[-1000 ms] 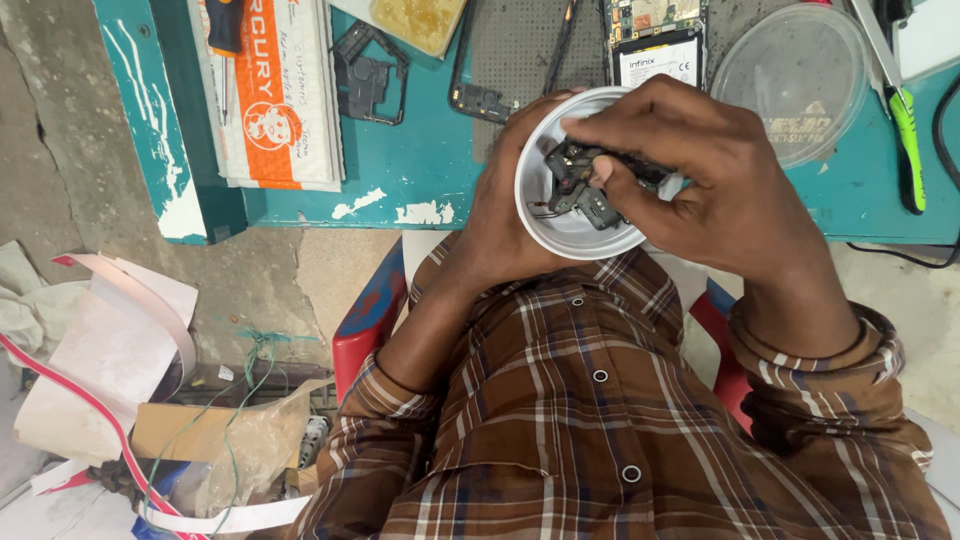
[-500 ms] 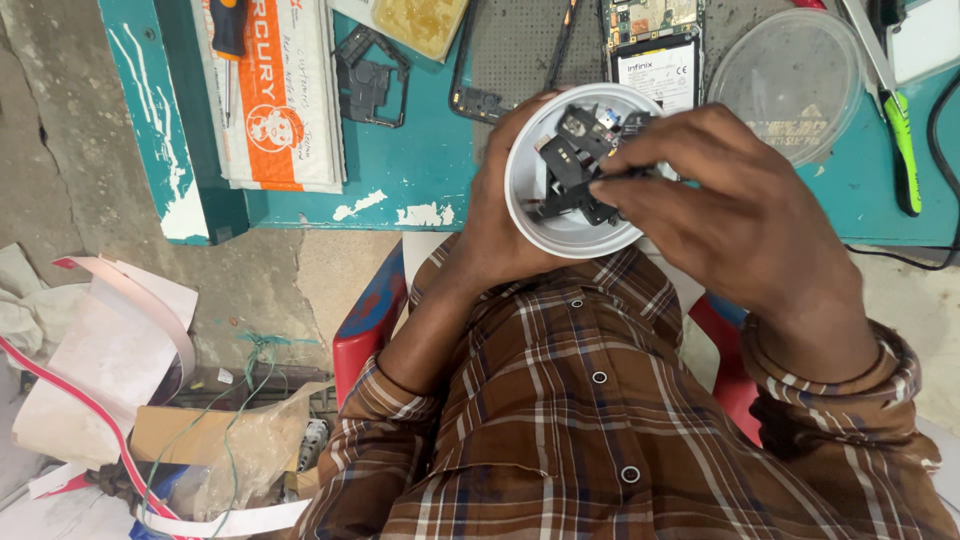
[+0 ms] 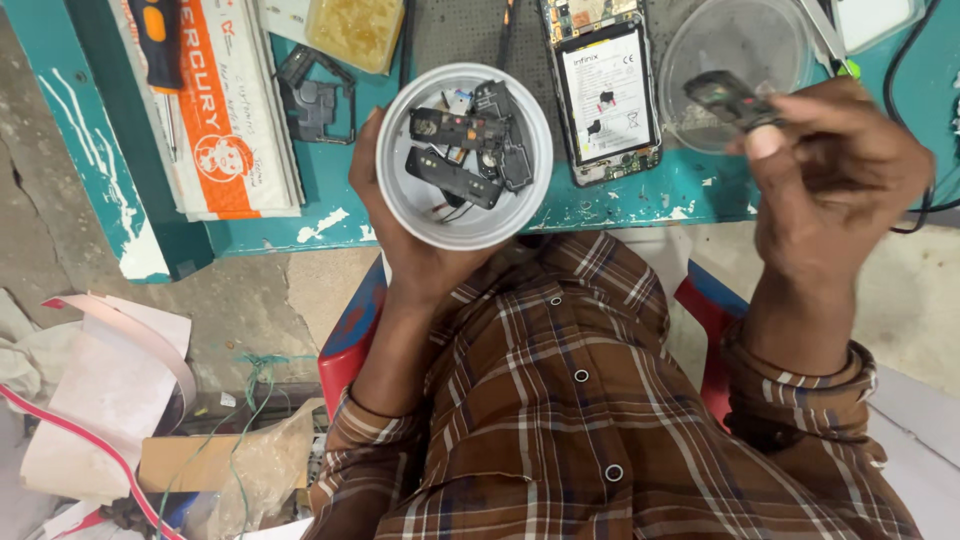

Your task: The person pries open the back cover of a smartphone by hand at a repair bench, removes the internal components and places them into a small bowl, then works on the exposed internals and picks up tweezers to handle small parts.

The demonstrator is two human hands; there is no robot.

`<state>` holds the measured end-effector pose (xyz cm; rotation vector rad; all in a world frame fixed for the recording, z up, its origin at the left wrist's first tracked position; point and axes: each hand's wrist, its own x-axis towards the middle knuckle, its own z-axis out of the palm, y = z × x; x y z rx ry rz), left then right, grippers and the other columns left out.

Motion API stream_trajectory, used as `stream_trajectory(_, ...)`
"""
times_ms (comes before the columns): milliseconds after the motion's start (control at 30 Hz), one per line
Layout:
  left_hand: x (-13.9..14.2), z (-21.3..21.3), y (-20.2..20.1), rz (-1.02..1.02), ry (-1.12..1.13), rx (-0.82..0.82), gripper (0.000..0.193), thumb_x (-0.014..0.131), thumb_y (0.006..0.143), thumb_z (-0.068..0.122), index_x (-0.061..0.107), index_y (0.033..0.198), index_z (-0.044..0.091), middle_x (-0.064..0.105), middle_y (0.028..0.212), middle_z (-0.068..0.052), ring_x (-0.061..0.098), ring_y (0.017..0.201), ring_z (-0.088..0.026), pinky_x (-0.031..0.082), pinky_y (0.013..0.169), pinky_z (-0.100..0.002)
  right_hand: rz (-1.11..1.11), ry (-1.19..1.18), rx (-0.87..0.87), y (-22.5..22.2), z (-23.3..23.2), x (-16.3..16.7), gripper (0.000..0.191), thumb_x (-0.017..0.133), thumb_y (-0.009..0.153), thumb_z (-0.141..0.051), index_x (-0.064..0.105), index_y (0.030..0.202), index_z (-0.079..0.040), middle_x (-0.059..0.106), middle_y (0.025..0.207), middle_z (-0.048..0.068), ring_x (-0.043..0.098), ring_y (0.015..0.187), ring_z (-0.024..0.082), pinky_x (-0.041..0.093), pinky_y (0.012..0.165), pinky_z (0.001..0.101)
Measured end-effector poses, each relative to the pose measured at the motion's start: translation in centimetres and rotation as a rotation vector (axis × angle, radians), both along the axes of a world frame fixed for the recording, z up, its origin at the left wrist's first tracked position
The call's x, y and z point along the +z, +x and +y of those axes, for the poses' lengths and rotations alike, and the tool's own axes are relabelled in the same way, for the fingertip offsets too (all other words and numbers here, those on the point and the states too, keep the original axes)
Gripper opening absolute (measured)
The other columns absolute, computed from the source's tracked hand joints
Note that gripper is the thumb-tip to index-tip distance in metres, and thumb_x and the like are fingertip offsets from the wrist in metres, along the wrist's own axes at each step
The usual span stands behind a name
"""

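A person sorts small phone parts out of a white cup above a teal worktop (image 3: 640,205).

The left hand (image 3: 405,235) cradles the white cup (image 3: 465,155) of dark parts; the right hand (image 3: 835,170) pinches one small black part (image 3: 728,98) by its fingertips. Best held lightly, level, over the worktop, near the opened phone (image 3: 605,95).

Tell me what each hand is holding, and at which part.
Left hand cups the white round container from beneath. Right hand pinches a small black part at one end with its fingertips.

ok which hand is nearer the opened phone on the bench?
Right. The right hand hovers just beside the opened phone, pinching a small black part. The left hand cups the white container farther off.
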<state>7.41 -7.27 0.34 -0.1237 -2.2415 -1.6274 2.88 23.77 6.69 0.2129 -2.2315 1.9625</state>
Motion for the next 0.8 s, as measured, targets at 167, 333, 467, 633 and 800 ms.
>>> stream_trajectory(167,1.2,0.1,-0.6,0.043,-0.406,0.049,0.115,0.104,0.071,0.050,0.032,0.149,0.005,0.048,0.141,-0.016,0.046,0.137,-0.030,0.040,0.118,-0.045,-0.172,-0.469,0.103,0.6,-0.8,-2.8,0.010,0.068,0.104,0.013,0.072,0.113,0.011,0.074,0.100,0.021,0.074,0.079,0.021,0.063,0.074,0.0313)
stream_trajectory(333,2.5,-0.3,0.5,-0.056,-0.639,0.126,0.111,0.100,0.074,0.055,0.039,0.149,0.001,0.048,0.153,-0.018,0.044,0.141,-0.034,0.033,0.119,-0.051,-0.286,-0.464,0.062,2.0,-1.9,-3.5,0.011,0.066,0.104,0.017,0.071,0.112,0.012,0.073,0.099,0.022,0.073,0.080,0.021,0.062,0.076,0.0309)
stream_trajectory(467,3.9,-0.7,1.2,-0.139,-0.638,0.143,0.126,0.095,0.069,0.066,0.033,0.152,-0.006,0.044,0.154,-0.025,0.039,0.142,-0.040,0.032,0.120,-0.055,-0.342,-0.448,0.082,2.2,-2.9,-3.6,0.018,0.064,0.101,0.018,0.070,0.116,0.011,0.073,0.100,0.021,0.073,0.081,0.021,0.062,0.075,0.0301)
stream_trajectory(633,5.4,-0.2,1.3,0.051,-0.497,0.114,0.116,0.090,0.069,0.064,0.041,0.148,-0.004,0.056,0.140,-0.018,0.046,0.131,-0.029,0.041,0.109,-0.045,-0.326,-0.401,0.160,2.0,-4.7,-3.0,0.020,0.066,0.099,0.018,0.070,0.116,0.009,0.072,0.100,0.017,0.072,0.082,0.018,0.063,0.074,0.0278)
stream_trajectory(800,6.7,0.3,0.4,-0.040,-0.279,-0.004,0.068,0.098,0.082,0.033,0.066,0.133,0.003,0.075,0.115,-0.007,0.063,0.108,-0.018,0.048,0.095,-0.033,-0.268,-0.155,0.252,1.6,-6.8,-1.9,0.019,0.071,0.098,0.014,0.072,0.116,0.008,0.071,0.101,0.014,0.072,0.082,0.013,0.060,0.072,0.0220)
